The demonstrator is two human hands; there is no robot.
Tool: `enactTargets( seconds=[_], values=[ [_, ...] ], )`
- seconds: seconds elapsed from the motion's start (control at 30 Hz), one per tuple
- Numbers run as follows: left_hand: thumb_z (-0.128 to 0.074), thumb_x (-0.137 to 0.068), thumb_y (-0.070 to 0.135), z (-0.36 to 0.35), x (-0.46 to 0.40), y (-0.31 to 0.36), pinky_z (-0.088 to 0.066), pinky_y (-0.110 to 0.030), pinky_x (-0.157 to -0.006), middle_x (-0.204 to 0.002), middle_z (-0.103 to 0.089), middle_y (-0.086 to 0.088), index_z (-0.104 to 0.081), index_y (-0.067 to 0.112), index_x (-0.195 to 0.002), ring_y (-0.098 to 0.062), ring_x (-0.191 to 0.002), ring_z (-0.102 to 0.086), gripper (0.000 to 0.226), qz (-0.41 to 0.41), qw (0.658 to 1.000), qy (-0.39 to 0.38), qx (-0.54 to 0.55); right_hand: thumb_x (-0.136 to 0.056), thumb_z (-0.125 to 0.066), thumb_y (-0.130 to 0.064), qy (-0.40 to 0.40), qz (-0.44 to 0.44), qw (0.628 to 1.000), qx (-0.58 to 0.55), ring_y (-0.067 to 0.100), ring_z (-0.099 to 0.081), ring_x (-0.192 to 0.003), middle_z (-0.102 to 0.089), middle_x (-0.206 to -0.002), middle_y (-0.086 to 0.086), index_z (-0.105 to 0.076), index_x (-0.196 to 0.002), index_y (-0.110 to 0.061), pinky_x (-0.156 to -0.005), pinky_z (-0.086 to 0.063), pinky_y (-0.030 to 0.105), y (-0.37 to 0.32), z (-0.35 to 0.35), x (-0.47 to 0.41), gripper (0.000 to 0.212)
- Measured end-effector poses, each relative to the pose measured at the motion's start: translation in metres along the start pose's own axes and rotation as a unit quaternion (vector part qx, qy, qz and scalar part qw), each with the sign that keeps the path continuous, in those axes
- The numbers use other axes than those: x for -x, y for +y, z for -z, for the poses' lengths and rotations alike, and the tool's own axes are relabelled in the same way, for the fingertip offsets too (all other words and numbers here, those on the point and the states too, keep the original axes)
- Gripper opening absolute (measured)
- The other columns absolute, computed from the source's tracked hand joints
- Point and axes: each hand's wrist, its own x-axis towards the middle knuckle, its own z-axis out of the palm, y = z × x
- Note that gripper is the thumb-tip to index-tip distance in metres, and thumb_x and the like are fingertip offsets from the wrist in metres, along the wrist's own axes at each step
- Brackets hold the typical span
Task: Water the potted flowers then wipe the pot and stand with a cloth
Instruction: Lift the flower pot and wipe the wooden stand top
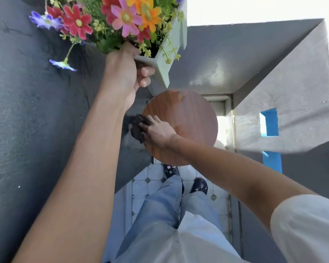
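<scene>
A pale green square pot (164, 63) full of red, pink, orange and purple flowers (122, 18) is lifted clear of the stand. My left hand (125, 73) grips its lower corner. Below it, the round brown wooden stand top (190, 120) is bare. My right hand (156, 130) presses a dark crumpled cloth (137, 128) against the stand's left edge.
A dark grey wall (36, 120) runs along the left, close to the stand. A lighter grey parapet (283, 92) with blue-painted openings (272, 122) is on the right. Tiled floor (146, 186), my jeans and dark shoes lie below.
</scene>
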Motion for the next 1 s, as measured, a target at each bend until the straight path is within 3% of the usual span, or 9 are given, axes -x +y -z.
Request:
enactTargets(
  seconds=[0.1, 0.23, 0.37, 0.53, 0.6, 0.73, 0.8, 0.9, 1.0],
  values=[
    [-0.029, -0.096, 0.004, 0.003, -0.001, -0.002, -0.024, -0.022, -0.036, -0.091, -0.043, -0.022, -0.037, 0.005, -0.098, -0.013, -0.038, -0.039, 0.009, 0.002, 1.000, -0.003, -0.005, -0.101, -0.042, -0.033, 0.063, -0.133, 0.989, -0.026, 0.037, -0.046, -0.117, -0.045, -0.132, 0.016, -0.048, -0.139, -0.015, -0.081, -0.053, 0.050, 0.053, 0.022, -0.026, 0.043],
    [-0.029, -0.096, 0.004, 0.006, 0.002, -0.005, -0.025, -0.022, -0.035, -0.090, -0.046, -0.022, -0.039, 0.005, -0.095, -0.014, -0.039, -0.039, 0.009, 0.016, 1.000, -0.005, -0.003, -0.098, -0.040, -0.036, 0.159, -0.291, 0.943, -0.029, 0.035, -0.054, -0.107, -0.052, -0.125, 0.014, -0.056, -0.120, -0.013, -0.074, -0.050, 0.039, 0.100, 0.035, -0.040, 0.036],
    [-0.029, -0.096, 0.004, 0.006, 0.003, -0.008, -0.025, -0.023, -0.036, -0.092, -0.043, -0.021, -0.037, 0.006, -0.100, -0.014, -0.041, -0.039, 0.010, 0.022, 1.000, -0.008, 0.004, -0.098, -0.044, -0.032, 0.148, -0.226, 0.962, -0.039, 0.037, -0.051, -0.108, -0.049, -0.126, 0.018, -0.054, -0.125, -0.011, -0.072, -0.054, 0.044, 0.060, 0.019, -0.005, 0.036],
    [-0.029, -0.095, 0.004, 0.003, 0.008, -0.012, -0.025, -0.022, -0.036, -0.090, -0.042, -0.022, -0.039, 0.005, -0.100, -0.015, -0.040, -0.039, 0.011, 0.020, 1.000, -0.013, 0.012, -0.096, -0.054, -0.035, 0.023, 0.021, 1.000, -0.002, 0.036, -0.056, -0.099, -0.054, -0.113, 0.019, -0.057, -0.131, -0.008, -0.057, -0.059, 0.044, 0.006, -0.018, 0.086, 0.044],
    [-0.029, -0.096, 0.005, 0.004, 0.010, -0.015, -0.026, -0.022, -0.036, -0.090, -0.044, -0.022, -0.040, 0.005, -0.101, -0.014, -0.040, -0.039, 0.012, 0.023, 1.000, -0.011, 0.016, -0.099, -0.050, -0.036, 0.015, 0.009, 1.000, 0.007, 0.036, -0.055, -0.106, -0.053, -0.120, 0.018, -0.054, -0.137, -0.012, -0.063, -0.059, 0.044, 0.029, -0.008, 0.090, 0.045],
    [-0.029, -0.097, 0.006, 0.004, 0.015, -0.028, -0.027, -0.021, -0.036, -0.094, -0.046, -0.020, -0.042, 0.004, -0.105, -0.013, -0.039, -0.040, 0.015, 0.036, 0.999, -0.005, 0.033, -0.100, -0.047, -0.036, 0.124, -0.206, 0.970, -0.027, 0.036, -0.056, -0.110, -0.052, -0.133, 0.017, -0.055, -0.134, -0.018, -0.076, -0.057, 0.043, 0.099, 0.038, 0.061, 0.040],
    [-0.029, -0.097, 0.007, 0.002, 0.018, -0.036, -0.027, -0.022, -0.035, -0.094, -0.047, -0.020, -0.044, 0.004, -0.105, -0.012, -0.039, -0.041, 0.017, 0.037, 0.999, 0.004, 0.029, -0.098, -0.050, -0.030, 0.152, -0.262, 0.951, -0.056, 0.035, -0.051, -0.115, -0.052, -0.131, 0.018, -0.056, -0.131, -0.015, -0.084, -0.054, 0.044, 0.116, 0.052, 0.050, 0.037],
    [-0.031, -0.098, 0.010, -0.001, 0.025, -0.050, -0.029, -0.022, -0.035, -0.096, -0.047, -0.020, -0.047, 0.001, -0.108, -0.011, -0.039, -0.042, 0.022, 0.054, 0.998, 0.019, 0.029, -0.098, -0.051, -0.031, 0.160, -0.246, 0.955, -0.032, 0.035, -0.052, -0.113, -0.052, -0.129, 0.018, -0.059, -0.131, -0.019, -0.078, -0.056, 0.043, 0.095, 0.038, 0.066, 0.036],
    [-0.031, -0.101, 0.013, -0.003, 0.034, -0.064, -0.029, -0.021, -0.035, -0.097, -0.049, -0.021, -0.051, -0.003, -0.115, -0.011, -0.038, -0.042, 0.029, 0.073, 0.996, 0.032, 0.032, -0.095, -0.058, -0.032, 0.090, -0.077, 0.993, -0.023, 0.035, -0.056, -0.105, -0.057, -0.119, 0.017, -0.063, -0.129, -0.018, -0.070, -0.059, 0.046, 0.068, -0.003, 0.118, 0.037]
  ],
)
